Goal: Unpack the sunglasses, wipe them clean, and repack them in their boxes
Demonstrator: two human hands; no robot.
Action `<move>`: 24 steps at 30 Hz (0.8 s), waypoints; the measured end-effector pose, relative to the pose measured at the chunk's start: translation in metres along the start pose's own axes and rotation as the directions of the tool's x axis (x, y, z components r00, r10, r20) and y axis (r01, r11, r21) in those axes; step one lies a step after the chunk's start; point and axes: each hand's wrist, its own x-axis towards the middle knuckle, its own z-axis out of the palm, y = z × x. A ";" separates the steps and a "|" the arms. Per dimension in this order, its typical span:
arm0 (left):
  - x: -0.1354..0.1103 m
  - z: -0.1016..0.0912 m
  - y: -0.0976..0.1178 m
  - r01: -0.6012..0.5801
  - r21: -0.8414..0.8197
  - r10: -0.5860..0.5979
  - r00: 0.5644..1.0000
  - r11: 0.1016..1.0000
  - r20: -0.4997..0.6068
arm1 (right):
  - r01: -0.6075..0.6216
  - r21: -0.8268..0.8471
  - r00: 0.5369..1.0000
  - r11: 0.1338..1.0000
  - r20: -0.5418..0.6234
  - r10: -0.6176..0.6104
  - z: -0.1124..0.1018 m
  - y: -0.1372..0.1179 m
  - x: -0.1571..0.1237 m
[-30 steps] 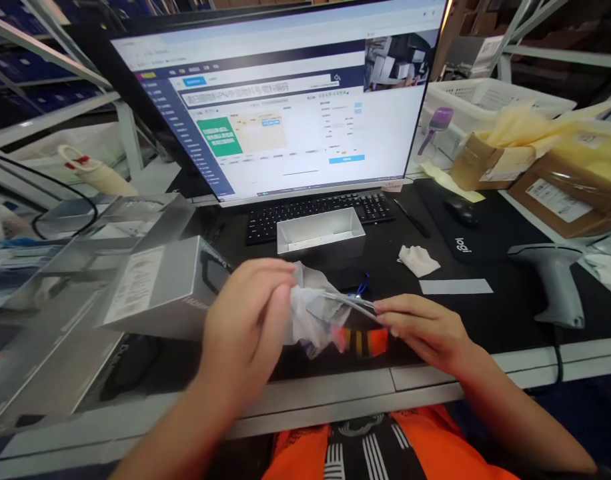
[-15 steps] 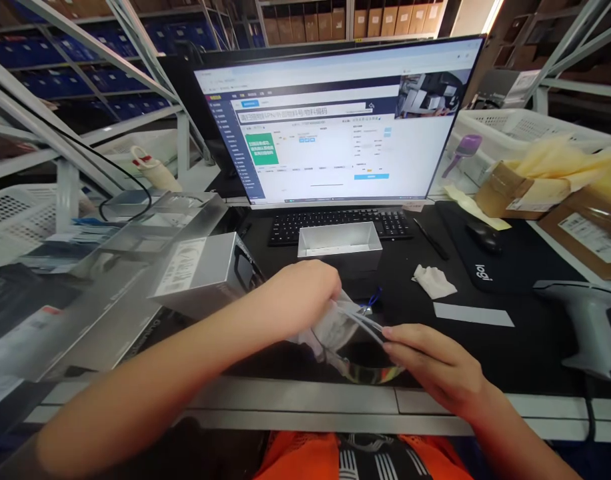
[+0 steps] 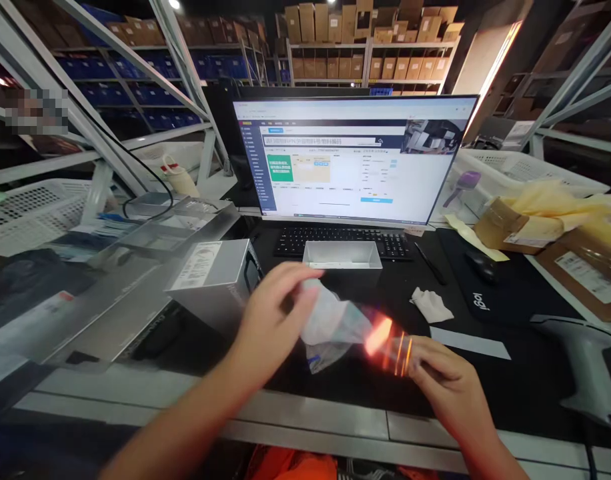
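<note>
Far left: a white mesh basket (image 3: 30,210) on the shelving, then clear sheets and a grey box (image 3: 213,273) lying on its side at the edge of the dark surface (image 3: 485,373), open end toward the middle, likely parked within easy reach.

Left hand (image 3: 273,313): fingers curled loosely about the crumpled end of a clear plastic bag (image 3: 330,323), gripping it from the left. The bag sits just above the surface, in front of the small open tray (image 3: 342,255) and keyboard (image 3: 343,241). It is held between both hands, seemingly so that the film stays taut while it is worked.

Right hand (image 3: 445,383): closed on the bag's other end, fingers pinching the film; an orange glare there hides the contents, so what is inside cannot be told.

Behind: monitor (image 3: 350,160) showing a form page. Right of the hands, a crumpled white tissue (image 3: 430,305), a pale paper strip (image 3: 469,343), a mouse (image 3: 479,265) on its pad, a barcode scanner (image 3: 583,363) standing near the front edge, then cardboard parcels (image 3: 580,257) with yellow packing.

Against half a second ago: the head has lifted, so more of the shelves shows; the left hand has pulled back leftward, the bag is drawn out longer between the hands, and the orange reflection has appeared. Box, tray and scanner unmoved.
</note>
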 end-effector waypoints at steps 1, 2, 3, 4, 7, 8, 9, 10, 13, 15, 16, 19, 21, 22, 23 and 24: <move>-0.021 0.001 -0.003 0.027 0.050 -0.018 0.984 0.998 -0.175 | -0.095 0.102 0.995 0.990 -0.024 0.098 0.002 0.003 0.000; -0.040 0.004 -0.006 0.058 0.089 -0.034 0.968 0.994 -0.249 | -0.173 0.201 0.983 0.964 -0.033 0.183 0.004 0.006 0.000; -0.056 0.010 -0.009 0.084 0.117 -0.055 0.971 0.990 -0.234 | -0.228 0.284 0.969 0.931 -0.032 0.247 0.006 0.009 0.000; -0.068 0.017 -0.011 0.086 0.143 -0.062 0.984 0.986 -0.165 | -0.263 0.342 0.957 0.902 -0.026 0.289 0.009 0.010 0.000; -0.078 0.042 -0.012 0.179 0.254 -0.183 0.983 0.951 -0.008 | -0.289 0.381 0.950 0.878 0.000 0.313 0.017 0.006 -0.001; -0.075 0.050 -0.010 0.230 0.294 -0.240 0.971 0.928 -0.003 | -0.285 0.366 0.954 0.886 0.015 0.300 0.019 0.002 -0.002; -0.069 0.056 -0.009 0.281 0.334 -0.294 0.956 0.900 -0.013 | -0.276 0.350 0.959 0.895 0.031 0.283 0.022 -0.002 -0.003; -0.063 0.060 -0.007 0.324 0.369 -0.338 0.941 0.871 -0.027 | -0.265 0.336 0.963 0.904 0.046 0.266 0.024 -0.007 -0.004; -0.049 0.066 -0.004 0.347 0.460 -0.368 0.929 0.818 -0.045 | -0.231 0.318 0.973 0.919 0.050 0.227 0.029 -0.017 -0.008; -0.047 0.066 -0.006 0.299 0.486 -0.329 0.944 0.821 -0.025 | -0.218 0.316 0.974 0.923 0.015 0.225 0.028 -0.018 -0.010; -0.047 0.065 -0.008 0.271 0.483 -0.306 0.952 0.833 -0.007 | -0.225 0.325 0.971 0.918 -0.002 0.239 0.026 -0.017 -0.012; -0.048 0.059 -0.018 0.224 0.430 -0.257 0.966 0.875 0.019 | -0.295 0.389 0.943 0.873 -0.027 0.331 0.015 -0.012 -0.017; -0.049 0.056 -0.024 0.215 0.404 -0.238 0.971 0.889 0.005 | -0.337 0.428 0.919 0.839 -0.043 0.392 0.006 -0.008 -0.020; -0.049 0.055 -0.026 0.213 0.399 -0.232 0.973 0.892 0.001 | -0.346 0.445 0.908 0.826 -0.062 0.414 0.002 -0.008 -0.021; -0.050 0.054 -0.027 0.208 0.392 -0.227 0.974 0.896 0.004 | -0.346 0.462 0.899 0.817 -0.088 0.430 -0.001 -0.007 -0.022; -0.051 0.055 -0.028 0.199 0.380 -0.221 0.975 0.903 0.015 | -0.343 0.477 0.889 0.809 -0.114 0.444 -0.002 -0.007 -0.022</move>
